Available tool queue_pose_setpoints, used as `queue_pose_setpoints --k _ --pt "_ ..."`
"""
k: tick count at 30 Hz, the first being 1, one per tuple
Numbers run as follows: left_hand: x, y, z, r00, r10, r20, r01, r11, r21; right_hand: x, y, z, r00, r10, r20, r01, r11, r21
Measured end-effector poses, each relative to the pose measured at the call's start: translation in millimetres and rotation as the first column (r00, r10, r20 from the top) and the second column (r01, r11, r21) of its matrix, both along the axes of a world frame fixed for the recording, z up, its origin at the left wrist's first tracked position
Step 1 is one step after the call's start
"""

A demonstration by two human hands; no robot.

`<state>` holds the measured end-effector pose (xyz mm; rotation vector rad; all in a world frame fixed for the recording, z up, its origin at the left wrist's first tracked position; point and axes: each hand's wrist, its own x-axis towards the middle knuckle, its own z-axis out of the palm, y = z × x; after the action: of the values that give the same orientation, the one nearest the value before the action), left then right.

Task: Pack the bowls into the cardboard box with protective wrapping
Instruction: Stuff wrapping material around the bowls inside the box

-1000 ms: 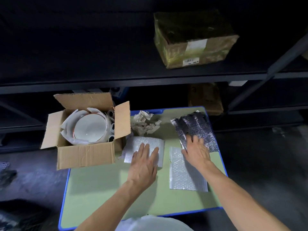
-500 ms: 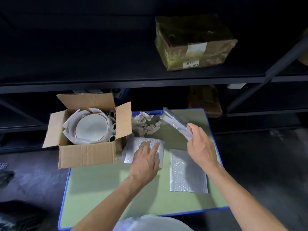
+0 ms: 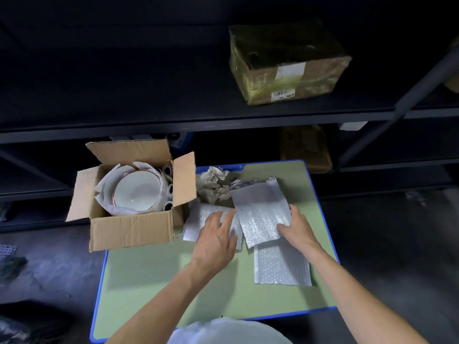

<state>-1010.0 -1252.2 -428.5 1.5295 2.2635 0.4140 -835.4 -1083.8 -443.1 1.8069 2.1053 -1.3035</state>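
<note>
Desk front: bare green desk (image 3: 149, 281) is lying open at the near left; its near edge is being cut off by white clothing.
Bubble sheet (image 3: 280, 266): lying flat, its far end hiding under the foil sheet (image 3: 260, 209).
Right hand (image 3: 298, 229): gripping the foil sheet's right edge, thumb on top.
Left hand (image 3: 216, 234): fingers straight, resting on the folded wrap (image 3: 198, 219) and covering its middle.
Cardboard box (image 3: 131, 229): overhanging the desk's left edge, flaps standing open.
Bowl (image 3: 136, 192): sitting inside the box in white wrapping, its underside hidden.
Crumpled paper (image 3: 213, 182): lying by the far edge.
</note>
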Motion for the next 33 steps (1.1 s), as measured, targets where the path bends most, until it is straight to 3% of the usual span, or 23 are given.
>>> queue_pose_setpoints --k 3,8,11,15,19,22,25,28,33 --pt "0 1 -1 1.000 0.010 0.006 -0.010 1.000 -0.015 2 -5 2 0.999 0.024 0.038 -0.029 0.990 0.140" --pt "-1 8 0 0.999 0.001 0.039 0.000 1.000 -0.013 4 -8 16 0.999 -0.017 -0.051 0.032 0.950 0.309" --pt "-2 12 4 0.997 0.004 0.080 -0.005 1.000 0.008 10 -3 25 0.968 -0.133 -0.212 0.180 0.958 0.222" --pt "-8 20 13 0.993 0.013 0.117 -0.023 0.996 0.088 15 3 42 0.934 -0.198 -0.297 0.245 0.961 0.129" --pt "-12 28 28 0.988 0.013 0.157 -0.041 0.983 0.180 17 0 58 0.919 -0.157 -0.361 0.181 0.983 0.035" --pt "-14 31 40 0.996 -0.060 0.072 0.038 0.962 0.271 13 -3 67 0.929 -0.073 -0.362 0.072 0.997 -0.016" --pt "-12 31 45 0.973 -0.190 -0.131 0.212 0.961 0.178 6 -11 73 0.929 0.045 -0.368 -0.070 0.996 -0.056" --pt "-4 24 43 0.962 -0.239 -0.136 0.248 0.967 0.060 -1 -16 79 0.913 0.082 -0.399 -0.124 0.989 -0.080" --pt "2 16 45 0.968 -0.204 -0.145 0.216 0.973 0.075 -12 -19 84 0.903 0.138 -0.408 -0.177 0.982 -0.061"
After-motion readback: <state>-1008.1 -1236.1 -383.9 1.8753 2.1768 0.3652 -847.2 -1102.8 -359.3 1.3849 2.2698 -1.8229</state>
